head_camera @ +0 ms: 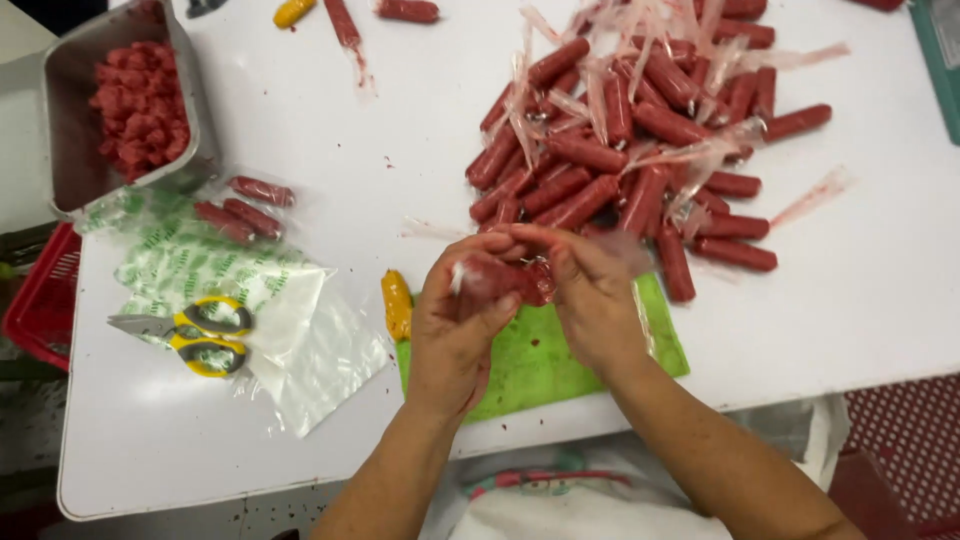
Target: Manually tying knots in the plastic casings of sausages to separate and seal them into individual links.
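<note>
White counter (300, 120), worn at the near edge. Green mat (540, 365) lies under both hands, probably to catch drips. Left hand (455, 320) and right hand (590, 300) are closed together on one red sausage (525, 280), held above the mat, seemingly working its clear casing. Sausage pile (620, 150) with loose casings sits just beyond, within reach. Steel tray (75, 130) of red meat far left; scissors (195, 330) on plastic bags (290, 330)

Bare forearms, no sleeves; light apron (540, 505) with a coloured band.
</note>
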